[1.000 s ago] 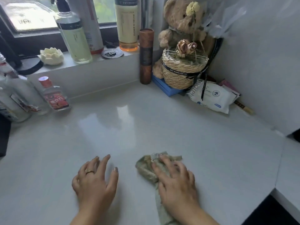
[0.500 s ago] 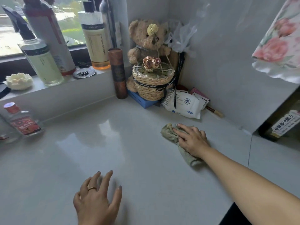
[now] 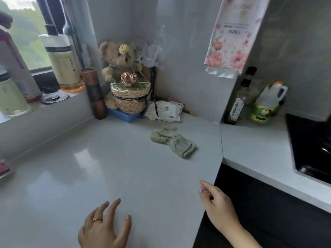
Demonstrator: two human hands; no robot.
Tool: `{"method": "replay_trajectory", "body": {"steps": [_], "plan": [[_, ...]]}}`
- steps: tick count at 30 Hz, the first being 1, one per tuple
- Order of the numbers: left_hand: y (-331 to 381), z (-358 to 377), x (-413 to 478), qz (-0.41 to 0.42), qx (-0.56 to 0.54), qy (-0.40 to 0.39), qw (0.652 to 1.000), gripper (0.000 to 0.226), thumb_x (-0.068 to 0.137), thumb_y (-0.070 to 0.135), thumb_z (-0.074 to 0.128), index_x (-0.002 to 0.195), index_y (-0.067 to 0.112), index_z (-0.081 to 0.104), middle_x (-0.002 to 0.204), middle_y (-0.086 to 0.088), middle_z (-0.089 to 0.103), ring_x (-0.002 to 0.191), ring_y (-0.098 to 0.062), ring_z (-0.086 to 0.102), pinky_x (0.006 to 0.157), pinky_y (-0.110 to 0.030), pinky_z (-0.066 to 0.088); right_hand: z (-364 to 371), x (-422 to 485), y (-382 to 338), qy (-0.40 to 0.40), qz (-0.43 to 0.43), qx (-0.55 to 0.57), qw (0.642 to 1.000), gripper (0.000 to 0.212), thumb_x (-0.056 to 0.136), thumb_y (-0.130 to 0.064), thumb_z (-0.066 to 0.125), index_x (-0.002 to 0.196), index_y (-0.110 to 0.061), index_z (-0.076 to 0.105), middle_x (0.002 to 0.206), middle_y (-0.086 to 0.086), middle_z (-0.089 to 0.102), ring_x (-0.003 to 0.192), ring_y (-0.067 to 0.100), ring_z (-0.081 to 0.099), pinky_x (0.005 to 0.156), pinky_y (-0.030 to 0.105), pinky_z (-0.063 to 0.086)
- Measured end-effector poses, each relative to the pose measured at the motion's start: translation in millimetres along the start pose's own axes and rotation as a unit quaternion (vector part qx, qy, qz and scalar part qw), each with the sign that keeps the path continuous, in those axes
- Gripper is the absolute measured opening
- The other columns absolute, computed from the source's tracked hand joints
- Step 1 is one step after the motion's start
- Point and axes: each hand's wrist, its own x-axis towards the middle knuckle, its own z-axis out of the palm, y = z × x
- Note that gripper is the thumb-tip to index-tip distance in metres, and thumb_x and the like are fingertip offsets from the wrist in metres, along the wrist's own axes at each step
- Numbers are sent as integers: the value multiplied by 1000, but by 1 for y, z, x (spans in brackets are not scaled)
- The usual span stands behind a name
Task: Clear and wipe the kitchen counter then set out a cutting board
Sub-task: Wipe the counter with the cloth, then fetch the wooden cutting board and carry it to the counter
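A crumpled pale green cloth (image 3: 172,141) lies by itself on the white counter (image 3: 100,158), toward the back right near the corner. Nothing touches it. My left hand (image 3: 105,228) rests flat near the counter's front edge, fingers spread, a ring on one finger. My right hand (image 3: 217,204) hovers at the counter's front right corner, well short of the cloth, fingers loosely curled and holding nothing. No cutting board is in view.
In the back corner stand a teddy bear with a woven basket (image 3: 130,97), a brown tube (image 3: 94,93) and a white wipes pack (image 3: 163,110). Bottles (image 3: 62,59) line the windowsill. Oil bottles (image 3: 265,102) and a black hob (image 3: 311,145) are at the right.
My right hand has let go of the cloth and pulled back toward me. The cloth stays near the corner. The view has swung right, showing the hob.
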Motion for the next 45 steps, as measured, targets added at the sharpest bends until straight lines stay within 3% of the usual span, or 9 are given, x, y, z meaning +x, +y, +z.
{"method": "replay_trajectory", "body": {"steps": [6,10,16,23,26,31,39,42,45], "plan": [[3,8,-49,101,-111,-127,980,73,54,60,38,111,24,65,112,-12,67,110,-36,56,94,-48,42,-38,-161,27,116,159,8,980,29,86,-19,59,113,-27,63,81,-11,69,72,3,66,68,9,46],[39,20,-90,148,-202,-270,930,31,79,23,65,109,19,61,92,-8,69,91,-29,64,84,-44,49,-69,-246,36,160,235,7,959,30,88,-17,57,116,-25,60,74,-10,66,74,16,68,65,7,43],[97,51,-172,293,-188,-398,848,22,79,24,65,101,27,63,72,13,68,74,-5,64,68,-28,47,-105,-360,67,288,310,11,906,30,86,-15,60,115,-19,60,60,-10,62,55,-9,56,60,1,39],[158,80,-321,420,-104,-500,750,19,78,18,66,97,21,65,68,12,68,66,-8,63,60,-23,45,-142,-508,111,429,413,49,802,35,83,-20,64,118,-24,59,81,-9,66,70,-3,62,61,7,39],[183,87,-406,463,-84,-528,707,24,77,14,66,101,19,65,77,1,71,69,-14,63,68,-25,44,-162,-584,138,488,443,72,748,35,82,-16,65,117,-19,61,70,-11,59,62,-9,59,62,11,40],[220,96,-549,490,-88,-552,669,25,74,9,69,96,20,67,69,6,66,58,19,55,69,-27,42,-202,-700,177,567,474,129,662,29,83,-15,64,112,-16,63,80,-3,61,77,15,60,85,31,46],[259,132,-707,541,-78,-596,588,26,77,9,67,82,33,59,62,14,64,54,2,60,56,-14,41,-257,-808,224,605,524,137,584,26,83,-24,62,108,-33,61,84,-8,62,81,11,60,77,21,40],[278,164,-741,527,-46,-625,574,23,74,-1,67,89,15,64,67,-4,65,63,-17,60,56,-5,45,-277,-827,254,599,548,144,566,26,83,-22,63,107,-32,60,96,-2,65,85,10,60,82,13,42],[306,206,-774,501,10,-647,575,30,74,-12,62,105,-10,60,69,-12,60,67,-28,55,65,-14,45,-305,-845,287,557,548,162,603,34,92,-21,50,126,-20,47,100,-6,55,88,1,50,73,-1,36]]}}
